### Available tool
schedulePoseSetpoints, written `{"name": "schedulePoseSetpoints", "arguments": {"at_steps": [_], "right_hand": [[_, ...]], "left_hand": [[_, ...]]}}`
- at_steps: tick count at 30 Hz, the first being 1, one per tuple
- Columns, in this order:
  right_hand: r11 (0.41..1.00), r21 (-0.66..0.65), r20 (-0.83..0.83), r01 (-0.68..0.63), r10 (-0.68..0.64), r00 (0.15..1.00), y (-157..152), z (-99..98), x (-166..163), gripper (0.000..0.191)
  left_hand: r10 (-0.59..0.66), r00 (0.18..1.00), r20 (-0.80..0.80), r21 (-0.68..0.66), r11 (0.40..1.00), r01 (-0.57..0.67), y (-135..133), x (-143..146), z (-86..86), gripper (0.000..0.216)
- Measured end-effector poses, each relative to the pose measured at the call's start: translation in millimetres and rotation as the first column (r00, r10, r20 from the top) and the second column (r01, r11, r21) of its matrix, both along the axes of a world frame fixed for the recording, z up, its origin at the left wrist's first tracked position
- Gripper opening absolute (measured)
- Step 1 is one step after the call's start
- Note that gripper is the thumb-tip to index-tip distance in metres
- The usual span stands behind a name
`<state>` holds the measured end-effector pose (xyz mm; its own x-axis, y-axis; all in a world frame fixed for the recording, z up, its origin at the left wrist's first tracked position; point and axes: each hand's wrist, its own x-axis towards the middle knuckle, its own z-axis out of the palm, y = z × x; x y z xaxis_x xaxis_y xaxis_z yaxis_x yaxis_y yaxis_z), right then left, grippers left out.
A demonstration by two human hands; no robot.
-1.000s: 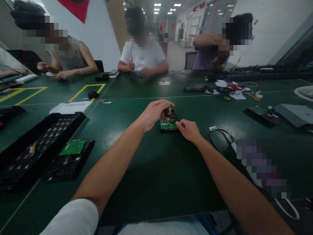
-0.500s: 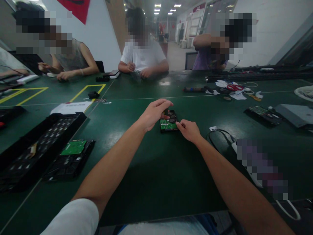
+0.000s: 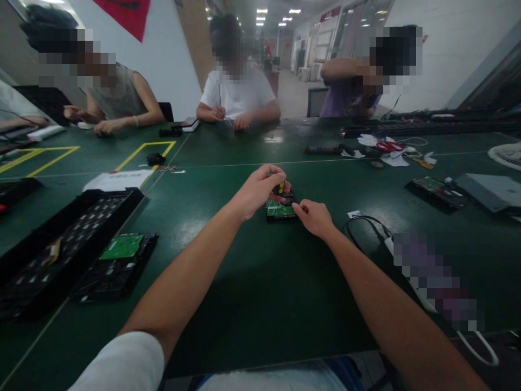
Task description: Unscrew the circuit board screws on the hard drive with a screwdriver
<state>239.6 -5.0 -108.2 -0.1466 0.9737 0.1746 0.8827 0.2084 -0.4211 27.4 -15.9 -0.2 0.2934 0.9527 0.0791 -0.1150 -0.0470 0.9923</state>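
A hard drive with its green circuit board facing up lies on the green table in front of me. My left hand is over its far part, fingers closed round the black and yellow handle of a screwdriver. The screwdriver's tip is hidden behind the fingers and the drive. With thumb and bent fingers, my right hand grips the drive's right edge.
To the left lie a long black tray and a black unit with a green board. On the right are another drive, a grey box and a cable. Several people sit across the table.
My left fingers have shifted round the screwdriver handle, whose yellow part now shows. My right hand and the hard drive have stayed in place.
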Motion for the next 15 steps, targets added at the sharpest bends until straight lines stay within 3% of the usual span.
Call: {"name": "schedulePoseSetpoints", "arguments": {"at_steps": [15], "right_hand": [[1.000, -0.022, 0.000, 0.017, -0.017, 1.000, 0.9, 0.4, -0.2, 0.042]], "left_hand": [[0.029, 0.999, -0.023, 0.053, 0.998, -0.028, 4.3, -4.8, -1.1, 0.022]]}}
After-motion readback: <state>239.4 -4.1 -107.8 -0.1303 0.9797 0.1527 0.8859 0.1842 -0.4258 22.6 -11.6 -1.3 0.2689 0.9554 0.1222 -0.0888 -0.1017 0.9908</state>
